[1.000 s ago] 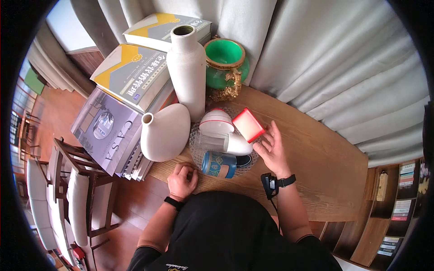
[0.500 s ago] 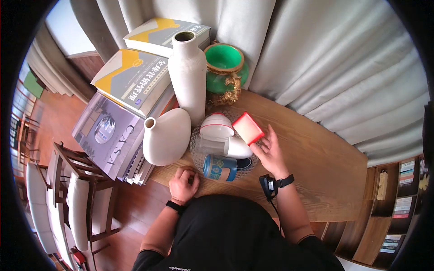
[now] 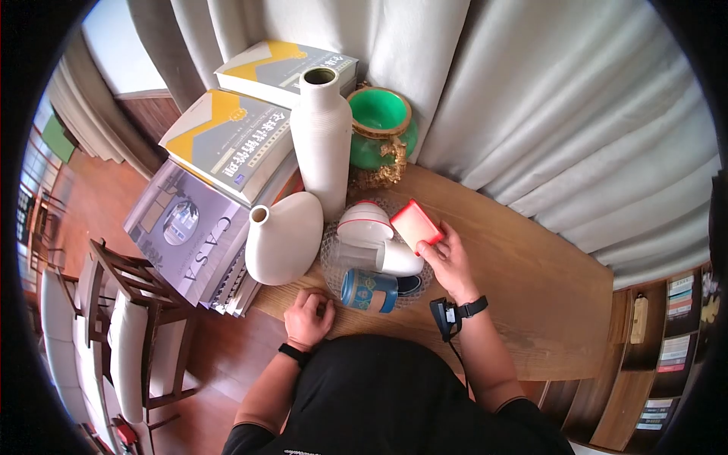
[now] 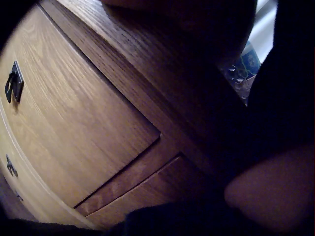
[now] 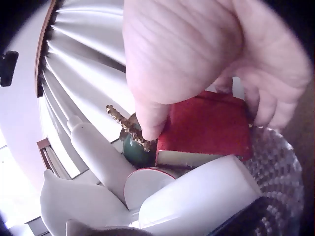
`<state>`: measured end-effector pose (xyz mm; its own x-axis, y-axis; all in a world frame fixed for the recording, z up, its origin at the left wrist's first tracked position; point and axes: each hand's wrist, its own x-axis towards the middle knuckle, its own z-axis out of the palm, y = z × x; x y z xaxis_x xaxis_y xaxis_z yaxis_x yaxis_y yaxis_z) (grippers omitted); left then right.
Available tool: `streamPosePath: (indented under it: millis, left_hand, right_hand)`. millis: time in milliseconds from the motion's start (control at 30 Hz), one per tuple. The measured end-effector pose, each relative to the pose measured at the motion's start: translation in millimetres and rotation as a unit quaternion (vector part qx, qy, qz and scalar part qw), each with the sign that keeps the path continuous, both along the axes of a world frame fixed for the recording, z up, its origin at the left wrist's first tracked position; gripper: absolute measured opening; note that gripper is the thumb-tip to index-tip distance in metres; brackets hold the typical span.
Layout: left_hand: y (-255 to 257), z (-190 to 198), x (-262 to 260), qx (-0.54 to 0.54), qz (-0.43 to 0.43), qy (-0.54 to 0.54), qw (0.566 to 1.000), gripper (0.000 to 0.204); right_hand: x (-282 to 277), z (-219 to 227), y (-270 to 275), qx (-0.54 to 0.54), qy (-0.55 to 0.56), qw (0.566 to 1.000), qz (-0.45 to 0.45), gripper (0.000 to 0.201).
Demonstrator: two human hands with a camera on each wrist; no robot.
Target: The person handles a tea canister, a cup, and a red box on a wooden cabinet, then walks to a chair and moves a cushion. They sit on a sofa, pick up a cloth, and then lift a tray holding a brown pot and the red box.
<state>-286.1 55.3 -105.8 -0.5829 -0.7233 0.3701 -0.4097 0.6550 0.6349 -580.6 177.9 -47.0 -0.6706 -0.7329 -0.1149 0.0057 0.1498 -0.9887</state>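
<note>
My right hand [image 3: 449, 265] pinches a small red box [image 3: 416, 226] with a cream face, thumb on one side and fingers on the other. In the right wrist view its red cover [image 5: 204, 125] lies under the palm. Below it is a clear textured glass dish [image 3: 331, 274]. In the dish lie a white bowl with a red rim [image 3: 364, 224], a white cylindrical piece [image 3: 402, 258], a blue patterned can [image 3: 368, 290] and a dark oval-ended item [image 3: 409, 285]. My left hand [image 3: 309, 318] rests loosely curled at the table's front edge, holding nothing.
Left of the dish stand a squat white vase [image 3: 284, 243] and a tall white vase [image 3: 322, 148]. A green pot with gold trim [image 3: 379, 133] stands behind. Stacked books [image 3: 227, 140] fill the left side. Curtains [image 3: 561, 136] hang along the wooden table's [image 3: 523, 303] back.
My right hand has closed in on the red box, its thumb now over the cream face. The head view has tilted slightly, and the left hand stays at the table edge.
</note>
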Motion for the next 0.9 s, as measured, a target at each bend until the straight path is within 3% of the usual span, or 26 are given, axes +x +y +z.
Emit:
streamPosePath:
  millis: [300, 500, 567, 667, 900]
  left_hand:
    - [0.2, -3.9, 2.8, 0.016, -0.002, 0.001, 1.0, 0.013]
    - [0.4, -6.4, 2.7, 0.009, -0.006, -0.008, 1.0, 0.013]
    - [0.6, -5.7, 3.8, 0.029, -0.011, -0.016, 0.999, 0.013]
    - [1.2, -3.4, 4.8, 0.026, -0.012, -0.025, 0.999, 0.012]
    - [1.9, -2.1, 0.2, 0.023, 0.005, 0.009, 1.0, 0.014]
  right_hand:
    - [0.8, -9.0, 6.0, -0.035, -0.031, 0.999, -0.005, 0.104]
    - [-2.4, -9.0, 12.1, -0.067, -0.027, 0.997, -0.012, 0.096]
    - [0.3, -5.9, 12.7, -0.055, -0.017, 0.998, -0.017, 0.079]
    - [2.0, -8.5, 12.7, -0.06, -0.008, 0.998, -0.016, 0.074]
    - [-5.0, -16.8, 10.9, -0.068, -0.014, 0.998, -0.007, 0.079]
